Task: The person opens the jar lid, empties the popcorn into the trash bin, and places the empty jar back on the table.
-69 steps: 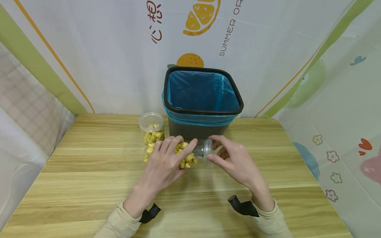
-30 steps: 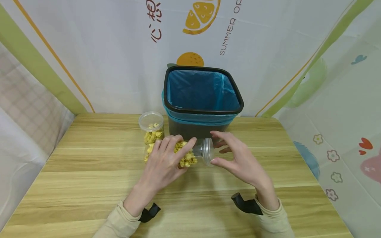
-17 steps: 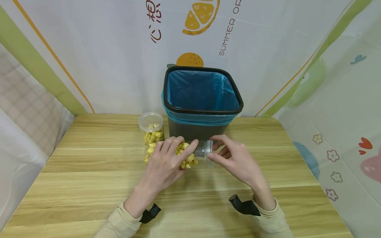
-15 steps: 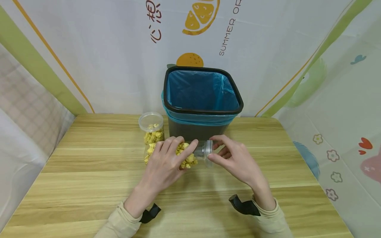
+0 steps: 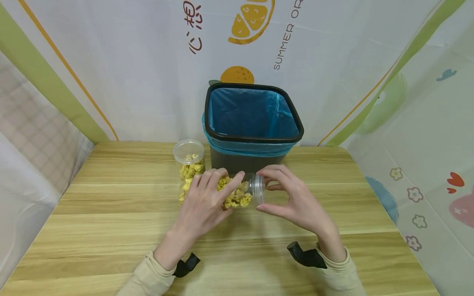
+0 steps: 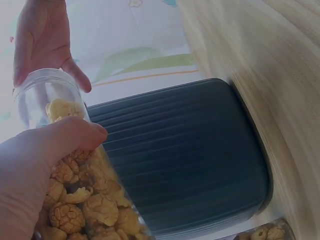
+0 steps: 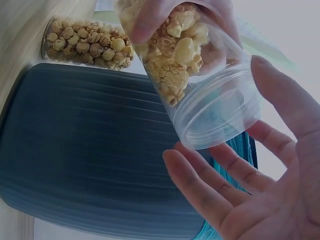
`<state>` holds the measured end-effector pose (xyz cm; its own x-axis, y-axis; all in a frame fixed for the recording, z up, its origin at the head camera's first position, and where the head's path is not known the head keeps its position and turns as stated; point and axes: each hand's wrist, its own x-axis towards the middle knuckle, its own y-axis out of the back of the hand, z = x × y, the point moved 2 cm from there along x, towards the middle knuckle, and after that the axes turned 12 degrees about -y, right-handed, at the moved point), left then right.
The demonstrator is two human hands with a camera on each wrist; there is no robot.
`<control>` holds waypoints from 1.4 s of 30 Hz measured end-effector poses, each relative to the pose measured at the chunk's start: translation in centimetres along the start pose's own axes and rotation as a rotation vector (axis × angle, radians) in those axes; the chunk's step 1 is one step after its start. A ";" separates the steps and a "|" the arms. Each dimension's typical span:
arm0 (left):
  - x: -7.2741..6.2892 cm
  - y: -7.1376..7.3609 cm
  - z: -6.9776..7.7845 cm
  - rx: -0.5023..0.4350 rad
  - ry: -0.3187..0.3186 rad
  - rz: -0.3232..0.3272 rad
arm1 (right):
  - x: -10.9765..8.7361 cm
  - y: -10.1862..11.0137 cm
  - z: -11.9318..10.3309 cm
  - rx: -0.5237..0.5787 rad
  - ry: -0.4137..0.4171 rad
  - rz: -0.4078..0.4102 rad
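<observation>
Popcorn jar A [image 5: 191, 167], an upright clear plastic cylinder, stands far left on the pale wood-grain table [image 5: 118, 197]. Next, I have the left hand [image 5: 201, 203] wrapped round popcorn jar B [image 5: 240, 197], a similar clear cylinder on its side, clear ribbed lid [image 5: 258, 190] to the right. Behind it: dark grey bin [image 5: 246, 163], black rim [image 5: 253, 139], blue plastic liner [image 5: 240, 111]. Last, the right hand [image 5: 298, 201] is unclenched, fingers loosely spread about the lid; fingertip contact I cannot tell.
</observation>
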<state>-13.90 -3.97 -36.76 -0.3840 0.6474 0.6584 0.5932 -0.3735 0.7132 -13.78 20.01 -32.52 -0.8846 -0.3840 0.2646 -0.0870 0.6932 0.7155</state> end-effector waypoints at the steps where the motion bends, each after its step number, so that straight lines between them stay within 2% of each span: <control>1: 0.0 0.0 0.0 -0.004 0.002 0.001 | 0.0 0.0 0.0 0.000 0.015 0.002; 8: 0.0 0.0 -0.1 -0.021 0.003 0.010 | -0.2 0.1 -0.2 0.009 0.071 0.001; 26: 0.3 0.3 -0.4 -0.033 0.002 0.040 | -0.3 0.7 -0.1 -0.011 0.128 0.017; 34: 0.5 0.4 -0.6 -0.023 0.009 0.044 | -0.3 1.2 0.2 -0.023 0.106 0.018; 42: 0.2 0.4 -0.4 -0.047 0.018 0.032 | -0.9 1.5 1.5 -0.019 0.066 0.030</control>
<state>-14.00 -4.29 -36.23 -0.3783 0.6228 0.6848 0.5717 -0.4246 0.7020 -13.77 22.30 -32.65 -0.8546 -0.4028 0.3277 -0.0515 0.6938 0.7184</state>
